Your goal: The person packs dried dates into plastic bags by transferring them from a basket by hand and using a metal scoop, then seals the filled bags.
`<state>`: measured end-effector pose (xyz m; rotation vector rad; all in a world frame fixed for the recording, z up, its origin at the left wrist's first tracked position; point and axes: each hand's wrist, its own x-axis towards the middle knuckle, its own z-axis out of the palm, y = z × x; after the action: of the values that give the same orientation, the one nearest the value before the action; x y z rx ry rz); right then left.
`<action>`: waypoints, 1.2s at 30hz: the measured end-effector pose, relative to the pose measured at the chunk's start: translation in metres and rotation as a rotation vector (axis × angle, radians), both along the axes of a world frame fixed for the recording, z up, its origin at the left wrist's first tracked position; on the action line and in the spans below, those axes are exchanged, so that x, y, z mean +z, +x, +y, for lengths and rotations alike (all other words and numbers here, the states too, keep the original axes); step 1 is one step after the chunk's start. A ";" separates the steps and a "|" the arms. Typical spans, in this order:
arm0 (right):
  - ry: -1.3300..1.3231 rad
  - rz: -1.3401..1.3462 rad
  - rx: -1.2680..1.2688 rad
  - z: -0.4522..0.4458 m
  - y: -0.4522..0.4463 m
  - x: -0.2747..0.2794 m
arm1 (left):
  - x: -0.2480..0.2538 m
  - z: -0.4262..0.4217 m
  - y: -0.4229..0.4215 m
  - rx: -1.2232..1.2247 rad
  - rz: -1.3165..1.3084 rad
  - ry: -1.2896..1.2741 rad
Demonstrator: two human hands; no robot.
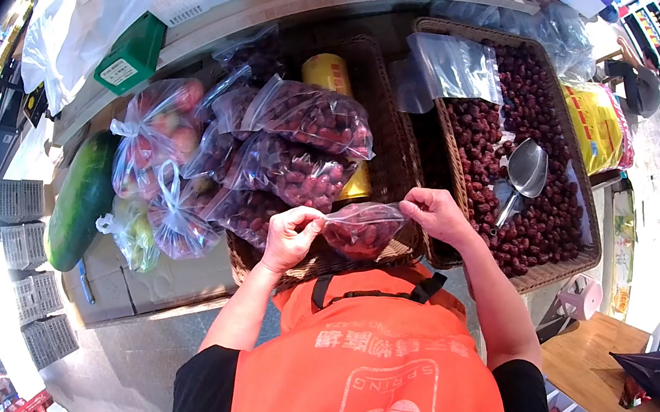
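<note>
A clear plastic bag of dried red dates [362, 231] is stretched between my two hands over the front of a wicker basket. My left hand [291, 239] pinches the bag's top left corner. At its top right corner, my right hand [438, 215] has its fingers closed on the plastic. Filled bags of red dates [300, 173] are piled just beyond my left hand. To the right of my right hand, a wicker tray of loose red dates [417, 24] has a metal scoop [527, 169] and empty clear bags [458, 68] lying on it.
Left of the pile are a knotted bag of reddish round fruit [157, 133], a bag of green produce [132, 230] and a long green melon [80, 195]. A yellow can [328, 72] and a green box [130, 55] stand farther back. A wooden table [584, 358] is at right.
</note>
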<state>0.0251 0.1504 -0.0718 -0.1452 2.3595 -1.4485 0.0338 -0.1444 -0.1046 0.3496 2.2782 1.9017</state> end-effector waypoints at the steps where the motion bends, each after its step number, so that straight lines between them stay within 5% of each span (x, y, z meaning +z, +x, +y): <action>1: 0.023 0.008 0.009 0.000 0.000 0.002 | 0.000 0.001 0.000 -0.003 -0.014 0.022; 10: -0.054 0.128 0.110 -0.001 0.004 0.032 | -0.009 -0.004 -0.001 -0.019 -0.101 0.223; 13: 0.028 0.358 0.179 -0.003 -0.002 0.025 | -0.007 -0.003 0.000 -0.018 -0.130 0.242; 20: 0.274 0.351 0.344 -0.002 -0.012 0.029 | -0.009 -0.006 0.000 -0.011 -0.115 0.239; 36: 0.026 0.187 0.100 -0.008 -0.011 0.022 | -0.014 -0.009 -0.001 0.015 -0.156 0.250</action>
<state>0.0142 0.1422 -0.0494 -0.4022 2.4775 -1.4116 0.0326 -0.1537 -0.1186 0.2046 1.9558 2.1443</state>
